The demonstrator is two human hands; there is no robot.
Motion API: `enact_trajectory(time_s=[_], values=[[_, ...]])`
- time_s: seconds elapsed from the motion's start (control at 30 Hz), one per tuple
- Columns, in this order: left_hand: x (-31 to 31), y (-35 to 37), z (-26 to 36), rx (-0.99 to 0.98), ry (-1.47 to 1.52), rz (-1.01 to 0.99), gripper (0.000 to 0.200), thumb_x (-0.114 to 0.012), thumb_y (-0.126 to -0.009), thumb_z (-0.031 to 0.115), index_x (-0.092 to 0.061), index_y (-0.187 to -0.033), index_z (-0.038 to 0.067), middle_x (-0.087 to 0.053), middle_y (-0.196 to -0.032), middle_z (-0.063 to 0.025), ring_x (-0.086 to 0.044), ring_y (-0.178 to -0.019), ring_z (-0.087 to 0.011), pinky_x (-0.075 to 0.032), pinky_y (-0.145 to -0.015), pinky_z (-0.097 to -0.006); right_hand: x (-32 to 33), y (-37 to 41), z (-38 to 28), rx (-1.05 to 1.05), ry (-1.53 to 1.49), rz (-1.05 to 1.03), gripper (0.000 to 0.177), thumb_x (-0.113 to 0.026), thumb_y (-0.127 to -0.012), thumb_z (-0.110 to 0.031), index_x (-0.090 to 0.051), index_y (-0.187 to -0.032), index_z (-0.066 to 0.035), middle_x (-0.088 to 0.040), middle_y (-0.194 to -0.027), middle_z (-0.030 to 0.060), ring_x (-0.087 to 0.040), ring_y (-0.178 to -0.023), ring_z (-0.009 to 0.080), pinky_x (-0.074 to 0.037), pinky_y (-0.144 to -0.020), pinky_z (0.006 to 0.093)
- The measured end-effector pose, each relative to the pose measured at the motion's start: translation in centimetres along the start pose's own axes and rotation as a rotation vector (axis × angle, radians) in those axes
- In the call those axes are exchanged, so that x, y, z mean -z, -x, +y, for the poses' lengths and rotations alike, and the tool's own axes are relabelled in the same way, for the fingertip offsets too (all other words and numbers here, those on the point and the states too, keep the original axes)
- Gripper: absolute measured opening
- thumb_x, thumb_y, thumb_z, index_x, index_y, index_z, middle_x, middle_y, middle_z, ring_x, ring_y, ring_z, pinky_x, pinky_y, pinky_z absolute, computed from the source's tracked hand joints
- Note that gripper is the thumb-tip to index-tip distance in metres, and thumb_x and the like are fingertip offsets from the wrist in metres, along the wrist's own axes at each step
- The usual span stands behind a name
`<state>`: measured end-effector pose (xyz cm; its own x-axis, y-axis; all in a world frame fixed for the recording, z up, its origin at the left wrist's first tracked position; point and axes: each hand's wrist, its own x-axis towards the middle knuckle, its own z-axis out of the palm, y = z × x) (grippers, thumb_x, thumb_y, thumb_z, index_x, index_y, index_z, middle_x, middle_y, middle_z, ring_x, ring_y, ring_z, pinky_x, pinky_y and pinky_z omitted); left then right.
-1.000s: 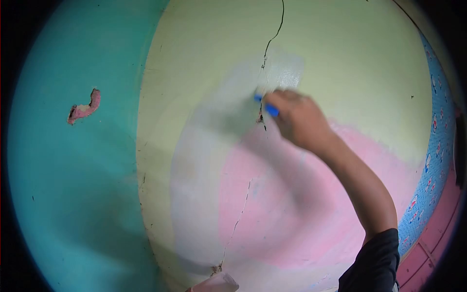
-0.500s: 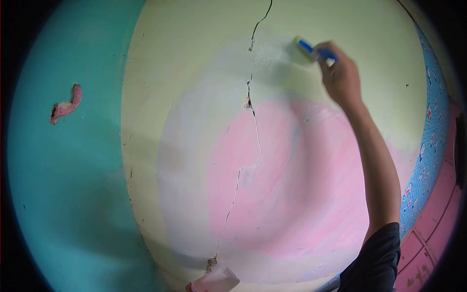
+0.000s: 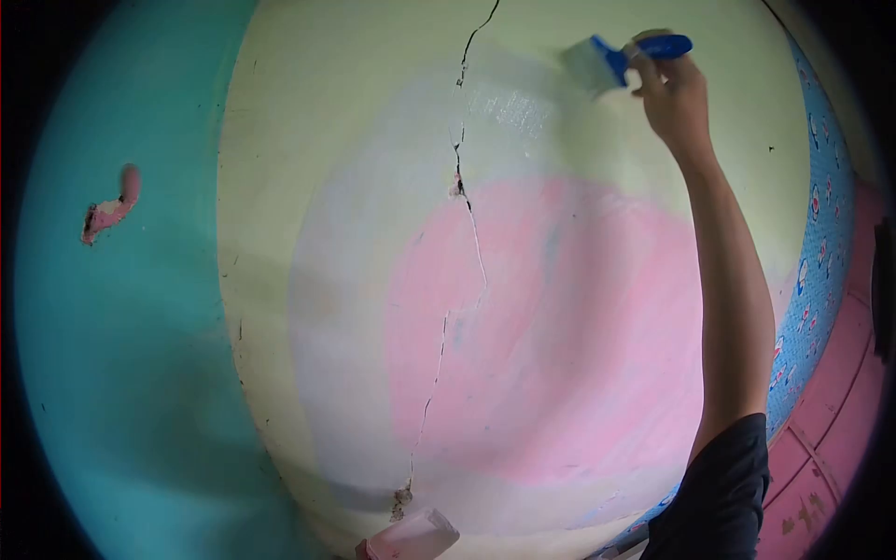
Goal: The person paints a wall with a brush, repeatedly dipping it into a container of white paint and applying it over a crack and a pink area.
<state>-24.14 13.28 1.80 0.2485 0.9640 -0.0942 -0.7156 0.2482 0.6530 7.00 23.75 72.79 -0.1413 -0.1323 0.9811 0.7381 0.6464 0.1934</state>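
My right hand (image 3: 677,103) is closed round the blue handle of a wide paintbrush (image 3: 611,63), high on the wall. The pale bristles point left and are blurred, close to or against the wall (image 3: 355,121). To their left is a wet, shiny patch (image 3: 509,107) of greyish paint. At the bottom edge a translucent plastic container (image 3: 415,537) with a pinkish tint is tilted. A bit of my left hand (image 3: 361,551) shows at its left side, gripping it; the rest is out of frame.
A jagged crack (image 3: 481,252) runs down the wall through a pink painted area (image 3: 551,373). On the left is a teal wall (image 3: 121,327) with a chipped pink gouge (image 3: 112,210). Blue patterned cloth (image 3: 817,252) and pink panels (image 3: 821,439) lie to the right.
My right hand has moved up and to the right, and the brush has turned so its broad side shows. The wet patch appears larger. The view has shifted slightly; the container stays low.
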Motion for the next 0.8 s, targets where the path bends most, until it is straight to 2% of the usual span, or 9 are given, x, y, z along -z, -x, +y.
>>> enact_trajectory(time_s=[0.07, 0.13, 0.2, 0.27, 0.4, 0.57, 0.63, 0.7, 0.8], values=[[0.1, 0.1, 0.1, -0.009, -0.01, -0.001, 0.069, -0.046, -0.092, 0.054, -0.055, -0.143, 0.008, -0.064, -0.132, -0.0131, -0.064, -0.115, -0.0357, -0.058, -0.086, -0.0555, 0.3, -0.6, -0.7, 0.075, 0.118, 0.112, 0.014, -0.066, -0.098, -0.01, -0.066, -0.11, -0.004, -0.074, -0.098, 0.0086, -0.071, -0.088, 0.0167, -0.058, -0.064, 0.0316], [0.1, 0.1, 0.2, -0.019, -0.02, -0.005, 0.068, -0.049, -0.091, 0.052, -0.055, -0.142, 0.007, -0.065, -0.131, -0.0133, -0.065, -0.114, -0.0346, -0.059, -0.086, -0.0542, 0.4, 1.9, -1.6, 0.085, 0.253, -0.132, 0.021, -0.068, -0.092, -0.007, -0.068, -0.113, -0.007, -0.073, -0.102, 0.0147, -0.071, -0.084, 0.0317, -0.057, -0.072, 0.0388], [0.1, 0.0, 0.2, -0.023, -0.023, -0.013, 0.066, -0.052, -0.09, 0.049, -0.056, -0.141, 0.006, -0.065, -0.13, -0.0134, -0.065, -0.113, -0.0336, -0.059, -0.085, -0.0529, -1.2, 9.1, -4.5, 0.366, 0.11, -0.42, 0.029, -0.07, -0.088, -0.002, -0.066, -0.115, -0.01, -0.071, -0.105, 0.0153, -0.068, -0.087, 0.0395, -0.055, -0.077, 0.045], [0.0, 0.0, 0.0, -0.034, -0.036, -0.02, 0.065, -0.056, -0.089, 0.046, -0.056, -0.14, 0.005, -0.066, -0.129, -0.0135, -0.066, -0.112, -0.0325, -0.059, -0.085, -0.0516, -0.5, 11.5, -9.0, 0.116, -0.086, -0.79, 0.024, -0.068, -0.088, 0.0, -0.063, -0.11, -0.007, -0.07, -0.098, 0.0167, -0.067, -0.083, 0.0393, -0.055, -0.073, 0.0431], [-0.2, 0.1, 0.0, -0.067, -0.07, -0.03, 0.063, -0.062, -0.087, 0.04, -0.057, -0.139, 0.004, -0.067, -0.127, -0.0137, -0.067, -0.109, -0.0304, -0.059, -0.084, -0.0491, -0.2, 7.4, -5.2, 0.036, -0.115, -0.506, 0.013, -0.068, -0.092, -0.007, -0.066, -0.103, -0.001, -0.07, -0.086, 0.0119, -0.068, -0.079, 0.02, -0.054, -0.073, 0.0361], [-0.3, 0.2, -0.3, -0.13, -0.112, -0.044, 0.062, -0.071, -0.085, 0.033, -0.059, -0.137, 0.002, -0.068, -0.124, -0.014, -0.068, -0.106, -0.0278, -0.06, -0.083, -0.0458, 0.9, 1.0, -3.4, 0.016, 0.255, -0.044, 0.011, -0.066, -0.095, -0.011, -0.067, -0.106, -0.008, -0.073, -0.086, 0.0122, -0.069, -0.075, 0.0291, -0.052, -0.069, 0.0371], [-0.4, 0.4, -0.2, -0.172, -0.14, -0.048, 0.062, -0.074, -0.084, 0.03, -0.059, -0.136, 0.001, -0.069, -0.123, -0.0142, -0.069, -0.105, -0.0268, -0.06, -0.083, -0.0445, 0.0, 2.1, -2.0, 0.184, 0.345, -0.072, 0.014, -0.064, -0.096, -0.004, -0.066, -0.109, -0.01, -0.073, -0.095, 0.0099, -0.066, -0.067, 0.0199, -0.052, -0.061, 0.0315], [-0.4, 0.5, -0.3, -0.23, -0.177, -0.059, 0.062, -0.077, -0.083, 0.028, -0.06, -0.135, 0.0, -0.069, -0.122, -0.0143, -0.069, -0.104, -0.0258, -0.06, -0.082, -0.0432, -1.0, 5.8, -2.7, 0.379, 0.384, -0.19, 0.02, -0.067, -0.087, 0.003, -0.065, -0.104, -0.008, -0.07, -0.098, 0.014, -0.067, -0.079, 0.0362, -0.055, -0.069, 0.0394], [-0.2, 0.9, -0.9, -0.371, -0.268, -0.076, 0.062, -0.082, -0.081, 0.023, -0.061, -0.134, -0.001, -0.07, -0.12, -0.0145, -0.07, -0.102, -0.0242, -0.06, -0.082, -0.0413, -1.4, 12.9, -7.1, 0.338, 0.072, -0.504, 0.025, -0.072, -0.081, 0.006, -0.065, -0.101, -0.006, -0.069, -0.094, 0.0136, -0.068, -0.081, 0.0358, -0.055, -0.071, 0.0393]])
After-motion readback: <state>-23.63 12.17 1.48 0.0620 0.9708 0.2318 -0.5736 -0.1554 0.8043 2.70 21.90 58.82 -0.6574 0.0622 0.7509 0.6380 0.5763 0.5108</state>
